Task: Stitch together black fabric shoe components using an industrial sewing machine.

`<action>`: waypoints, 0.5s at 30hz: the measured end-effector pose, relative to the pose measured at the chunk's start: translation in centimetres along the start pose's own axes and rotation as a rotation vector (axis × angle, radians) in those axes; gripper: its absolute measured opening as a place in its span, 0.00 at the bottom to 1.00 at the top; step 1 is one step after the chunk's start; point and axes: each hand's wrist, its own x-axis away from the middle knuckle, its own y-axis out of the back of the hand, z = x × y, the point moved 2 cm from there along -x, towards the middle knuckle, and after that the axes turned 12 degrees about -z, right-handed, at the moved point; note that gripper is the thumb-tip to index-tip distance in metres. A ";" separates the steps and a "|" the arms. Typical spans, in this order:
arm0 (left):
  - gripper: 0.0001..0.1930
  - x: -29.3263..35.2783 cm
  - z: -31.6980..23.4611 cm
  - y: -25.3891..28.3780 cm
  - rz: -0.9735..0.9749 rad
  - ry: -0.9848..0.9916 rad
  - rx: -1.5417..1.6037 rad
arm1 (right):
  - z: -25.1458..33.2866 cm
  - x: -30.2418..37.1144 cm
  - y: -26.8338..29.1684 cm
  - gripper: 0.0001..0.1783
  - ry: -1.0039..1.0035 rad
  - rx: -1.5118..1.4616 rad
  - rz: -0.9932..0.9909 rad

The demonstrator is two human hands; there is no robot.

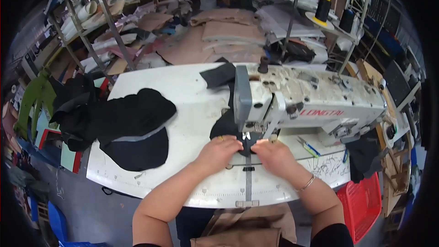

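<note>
A white sewing machine (pixel 311 96) stands on the right part of the white sewing table (pixel 192 110). Under its presser foot lies a black fabric piece (pixel 222 128). My left hand (pixel 219 153) grips this cloth just left of the foot, fingers pressed together. On the other side, my right hand (pixel 274 156) pinches the cloth close to the needle. The fabric between my fingertips is partly hidden. More black cloth (pixel 217 75) runs out behind the machine head.
A pile of black fabric pieces (pixel 128 119) covers the table's left end. Thread snips (pixel 310 147) lie among thread scraps on the right. Beside the table is a red plastic basket (pixel 361 206). Thread cones (pixel 323 9) stand at the back right, before stacked material (pixel 233 32).
</note>
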 end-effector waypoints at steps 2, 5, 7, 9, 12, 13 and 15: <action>0.13 -0.4 0.0 0.3 0.015 0.016 -0.014 | -0.3 -0.3 0.3 0.14 0.021 -0.011 -0.061; 0.14 -0.1 -0.4 0.3 0.073 -0.026 -0.069 | -0.5 0.0 0.2 0.12 0.046 -0.042 0.015; 0.15 0.0 -0.5 0.4 0.120 -0.074 -0.152 | -0.3 0.2 0.2 0.12 0.100 -0.062 0.042; 0.15 0.0 -0.7 0.4 0.118 -0.099 -0.174 | -0.1 0.2 0.2 0.13 0.118 -0.022 0.070; 0.16 -0.1 -1.2 0.6 0.136 -0.129 -0.196 | 0.0 0.7 0.2 0.14 0.133 0.055 0.103; 0.17 -0.1 -1.4 0.6 0.160 -0.130 -0.192 | 0.1 0.7 0.4 0.14 0.139 0.060 0.097; 0.17 0.6 -0.8 0.0 0.131 -0.082 -0.159 | 0.3 0.5 0.2 0.14 0.132 0.051 0.092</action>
